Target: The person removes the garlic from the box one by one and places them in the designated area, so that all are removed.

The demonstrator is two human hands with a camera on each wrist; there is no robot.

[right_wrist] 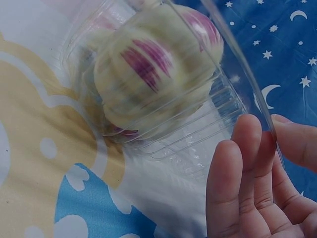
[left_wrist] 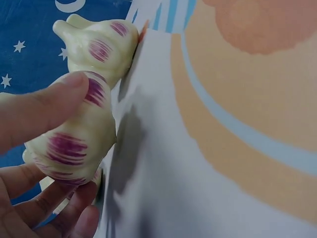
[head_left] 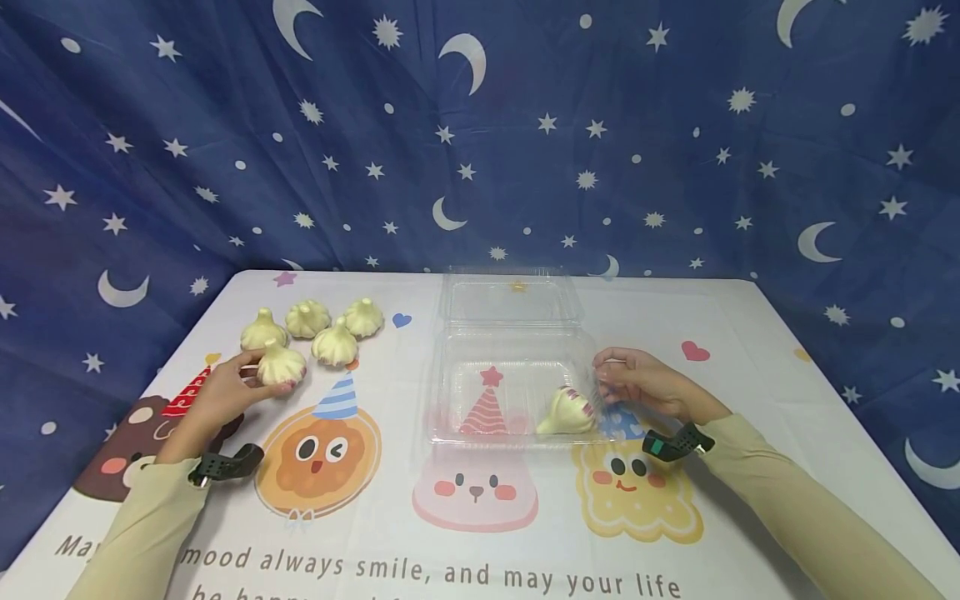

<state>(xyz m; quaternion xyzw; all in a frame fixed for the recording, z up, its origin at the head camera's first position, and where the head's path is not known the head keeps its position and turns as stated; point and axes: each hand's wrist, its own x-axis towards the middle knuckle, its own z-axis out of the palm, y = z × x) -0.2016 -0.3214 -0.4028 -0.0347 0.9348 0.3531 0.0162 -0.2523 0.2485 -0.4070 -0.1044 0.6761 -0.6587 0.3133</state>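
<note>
On the left of the head view, my left hand [head_left: 223,395] grips a garlic bulb [head_left: 282,365] between thumb and fingers. Purple streaks mark this bulb [left_wrist: 69,146] in the left wrist view. Several other garlic bulbs [head_left: 335,343] sit grouped just beyond that hand. A clear plastic box [head_left: 442,392] lies in the middle with its lid [head_left: 513,302] laid back. Inside its right front corner rests one garlic bulb [head_left: 567,412]. At the box's right side is my right hand [head_left: 647,385]. In the right wrist view, its thumb and fingers pinch the box's rim [right_wrist: 255,91].
A white tablecloth [head_left: 360,467] printed with cartoon figures and lettering covers the table. Behind the table's far edge hangs a dark blue curtain [head_left: 525,100] with moons and stars.
</note>
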